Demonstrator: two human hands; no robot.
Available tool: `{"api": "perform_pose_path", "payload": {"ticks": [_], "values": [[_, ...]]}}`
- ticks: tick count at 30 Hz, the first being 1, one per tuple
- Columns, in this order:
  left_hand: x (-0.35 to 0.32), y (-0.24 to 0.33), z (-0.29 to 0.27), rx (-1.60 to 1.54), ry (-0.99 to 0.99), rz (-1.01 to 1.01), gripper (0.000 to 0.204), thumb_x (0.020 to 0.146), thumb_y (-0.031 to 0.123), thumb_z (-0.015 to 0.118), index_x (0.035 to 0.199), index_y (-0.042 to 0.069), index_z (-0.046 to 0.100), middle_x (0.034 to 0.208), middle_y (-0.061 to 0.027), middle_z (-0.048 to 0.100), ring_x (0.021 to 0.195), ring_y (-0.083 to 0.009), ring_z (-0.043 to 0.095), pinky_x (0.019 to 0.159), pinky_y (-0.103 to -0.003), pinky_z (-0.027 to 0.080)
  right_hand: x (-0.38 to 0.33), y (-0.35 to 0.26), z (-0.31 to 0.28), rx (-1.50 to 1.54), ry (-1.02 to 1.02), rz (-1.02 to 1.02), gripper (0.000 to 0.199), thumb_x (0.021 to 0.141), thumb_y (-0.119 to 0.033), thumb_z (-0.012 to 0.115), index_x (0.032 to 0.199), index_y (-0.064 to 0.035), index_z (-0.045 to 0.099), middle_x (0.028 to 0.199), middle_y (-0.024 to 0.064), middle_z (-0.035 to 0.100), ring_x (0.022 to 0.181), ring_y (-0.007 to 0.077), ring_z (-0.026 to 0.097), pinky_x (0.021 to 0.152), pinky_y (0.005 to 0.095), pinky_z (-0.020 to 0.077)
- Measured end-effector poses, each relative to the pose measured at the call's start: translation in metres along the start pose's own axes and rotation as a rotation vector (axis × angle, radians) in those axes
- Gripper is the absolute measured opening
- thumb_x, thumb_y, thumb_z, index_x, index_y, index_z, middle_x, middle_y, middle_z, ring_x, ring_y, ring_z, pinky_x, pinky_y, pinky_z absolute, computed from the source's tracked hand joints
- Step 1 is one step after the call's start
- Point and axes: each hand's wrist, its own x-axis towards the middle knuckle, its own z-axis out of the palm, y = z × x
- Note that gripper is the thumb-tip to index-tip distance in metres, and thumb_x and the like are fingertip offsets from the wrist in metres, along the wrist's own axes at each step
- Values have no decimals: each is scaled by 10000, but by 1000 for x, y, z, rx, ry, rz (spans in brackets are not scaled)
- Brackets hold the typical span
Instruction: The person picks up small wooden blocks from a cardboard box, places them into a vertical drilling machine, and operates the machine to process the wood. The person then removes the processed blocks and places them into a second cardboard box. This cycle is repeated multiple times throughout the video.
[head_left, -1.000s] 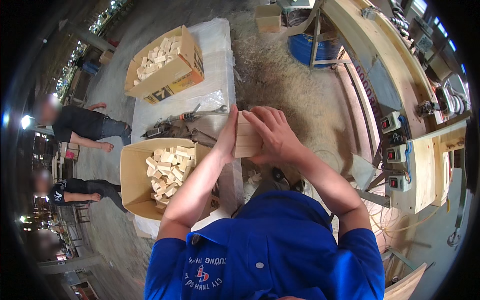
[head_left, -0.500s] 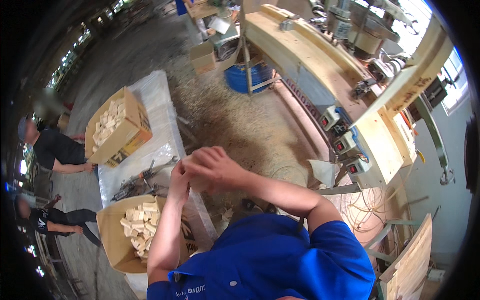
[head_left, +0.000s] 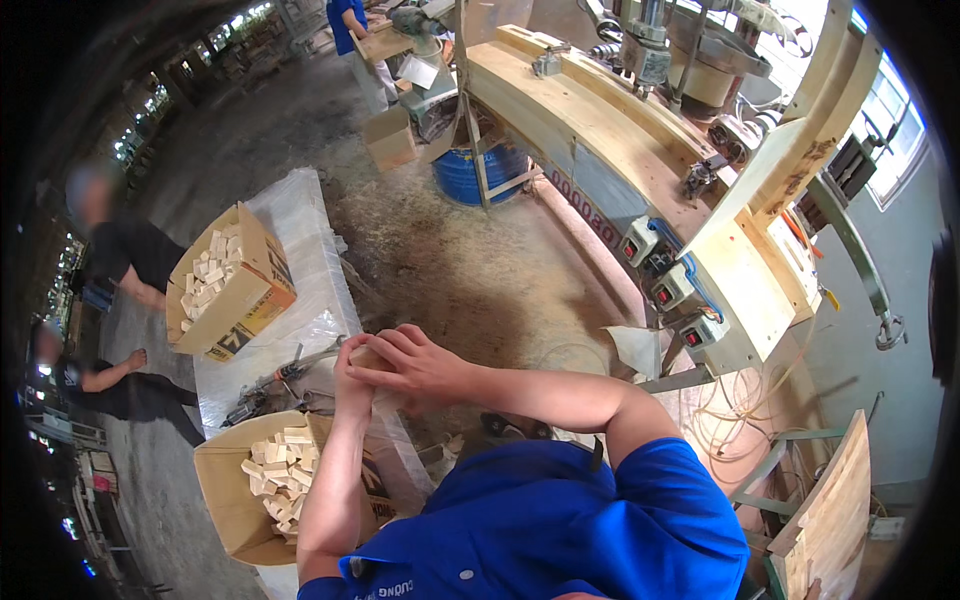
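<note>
In front of my body, over the near edge of the plastic-covered table, my two hands are brought together. My left hand (head_left: pixel 352 382) is upright, its fingers curled around a small tan wooden block (head_left: pixel 372 358). From the right my right hand (head_left: pixel 425 365) closes over the same block, which the fingers mostly hide. Beside my left forearm stands an open cardboard box (head_left: pixel 228 500) holding many small wooden blocks (head_left: pixel 283 470). Farther along the table sits another cardboard box (head_left: pixel 258 310) with similar blocks (head_left: pixel 210 275).
Metal tools (head_left: pixel 275 383) lie on the table's plastic sheet (head_left: pixel 310 225) between the boxes. To the right runs a wooden machine bench (head_left: pixel 590 105) with switch boxes (head_left: pixel 668 290). A blue drum (head_left: pixel 470 175) stands beyond. Two people in dark clothes are at left, another in blue far off.
My view has shifted, and my joined hands sit slightly lower in it. My right fingers have spread a little over the block. The people at left have changed position.
</note>
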Motion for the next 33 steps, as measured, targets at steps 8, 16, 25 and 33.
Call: {"api": "perform_pose_path", "payload": {"ticks": [8, 16, 25, 33], "values": [[-3, 7, 10, 62, -27, 44, 497, 843, 91, 626, 1283, 80, 395, 1063, -100, 583, 950, -187, 595, 769, -292, 512, -9, 5, -2, 13, 66, 92, 1001, 476, -229, 773, 1382, -251, 348, 1241, 159, 431, 1143, 344, 427, 964, 471, 316], [-2, 1, 9, 84, -155, 79, 349, 828, 152, 685, 1101, -11, 541, 976, -77, 650, 861, -116, 618, 710, -243, 500, -22, 15, -10, -50, 163, 186, 1045, 423, -216, 768, 1383, -229, 356, 1207, 136, 449, 1150, 340, 416, 951, 460, 335], [-1, -2, -1, 204, -143, -39, 323, 874, 307, 641, 920, -12, 619, 834, -40, 638, 746, -85, 568, 639, -245, 448, -19, 7, -8, -54, 164, 170, 972, 459, -229, 766, 1358, -216, 396, 1196, 138, 453, 1136, 334, 429, 932, 462, 351], [1, -4, -1, 281, -129, 35, 293, 860, 275, 651, 931, -9, 623, 823, -34, 641, 708, -82, 568, 602, -238, 448, -19, 7, -8, -46, 163, 168, 988, 429, -246, 793, 1339, -180, 413, 1241, 151, 426, 1152, 351, 416, 939, 473, 343]]}}
